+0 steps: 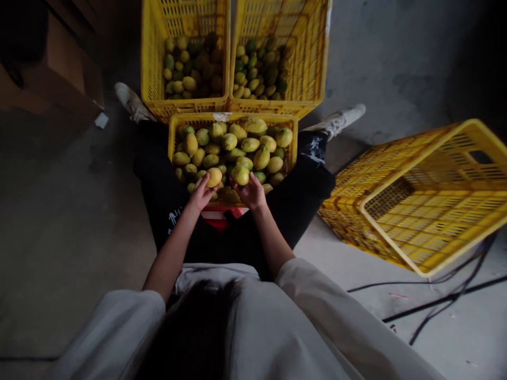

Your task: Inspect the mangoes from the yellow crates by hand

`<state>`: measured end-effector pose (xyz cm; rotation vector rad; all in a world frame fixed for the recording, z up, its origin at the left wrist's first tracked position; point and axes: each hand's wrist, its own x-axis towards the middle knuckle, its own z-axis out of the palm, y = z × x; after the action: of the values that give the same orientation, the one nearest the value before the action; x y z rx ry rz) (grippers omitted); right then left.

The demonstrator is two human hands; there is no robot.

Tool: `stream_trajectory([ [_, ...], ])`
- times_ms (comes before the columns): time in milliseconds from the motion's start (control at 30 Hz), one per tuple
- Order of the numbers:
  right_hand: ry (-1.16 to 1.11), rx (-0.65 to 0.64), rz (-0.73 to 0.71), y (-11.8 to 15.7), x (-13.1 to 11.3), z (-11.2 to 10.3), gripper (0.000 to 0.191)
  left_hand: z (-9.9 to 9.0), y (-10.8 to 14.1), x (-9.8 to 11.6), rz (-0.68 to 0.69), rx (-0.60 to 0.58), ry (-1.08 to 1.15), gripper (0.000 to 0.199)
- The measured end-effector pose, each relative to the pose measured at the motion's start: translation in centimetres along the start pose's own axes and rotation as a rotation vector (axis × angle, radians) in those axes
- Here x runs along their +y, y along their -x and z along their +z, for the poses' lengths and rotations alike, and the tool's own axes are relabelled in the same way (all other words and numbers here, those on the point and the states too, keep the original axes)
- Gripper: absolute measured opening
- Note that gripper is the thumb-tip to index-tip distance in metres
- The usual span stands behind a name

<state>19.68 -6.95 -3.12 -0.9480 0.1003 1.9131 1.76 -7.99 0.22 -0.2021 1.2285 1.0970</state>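
Between my legs stands a yellow plastic crate (293, 153) heaped with yellow and green lemons (250, 145). My left hand (203, 194) is closed around a yellow lemon (214, 177) above the crate's near left part. A greener lemon (240, 175) sits in the fingers of my right hand (252, 193), a little to the right. Both hands are just over the heap, apart from each other. Some fingertips are hidden beneath the held fruit.
Two more yellow crates, a left one (146, 63) and a right one (320, 63), hold lemons beyond the near crate. A tilted yellow crate (396, 203) stands right, with black cables (443, 301) by it. Cardboard boxes (67, 63) are at upper left.
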Motion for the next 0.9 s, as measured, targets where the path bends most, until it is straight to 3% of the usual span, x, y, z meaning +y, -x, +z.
stream_trajectory([
  [167, -0.026, 0.113, -0.032, -0.3, 0.0, -0.3, 0.034, -0.4, -0.1, 0.1, 0.031, -0.006, 0.018, 0.004],
  [233, -0.058, 0.126, -0.022, -0.3, -0.1, -0.4, 0.038, -0.3, 0.1, 0.3, -0.011, 0.008, 0.037, 0.011],
  [433, -0.141, 0.089, -0.020, 0.5, -0.7, -0.3, 0.024, 0.6, 1.1, 1.0, -0.060, -0.011, 0.156, 0.020],
  [667, 0.038, 0.058, -0.127, 0.7, -0.8, 0.6, 0.019, 0.4, 1.8, 1.6, 0.008, -0.129, 0.184, 0.039],
  [900, 0.163, 0.111, -0.126, 0.4, -0.4, 0.4, 0.037, 0.9, 1.7, 1.4, -0.018, -0.075, 0.111, 0.037],
])
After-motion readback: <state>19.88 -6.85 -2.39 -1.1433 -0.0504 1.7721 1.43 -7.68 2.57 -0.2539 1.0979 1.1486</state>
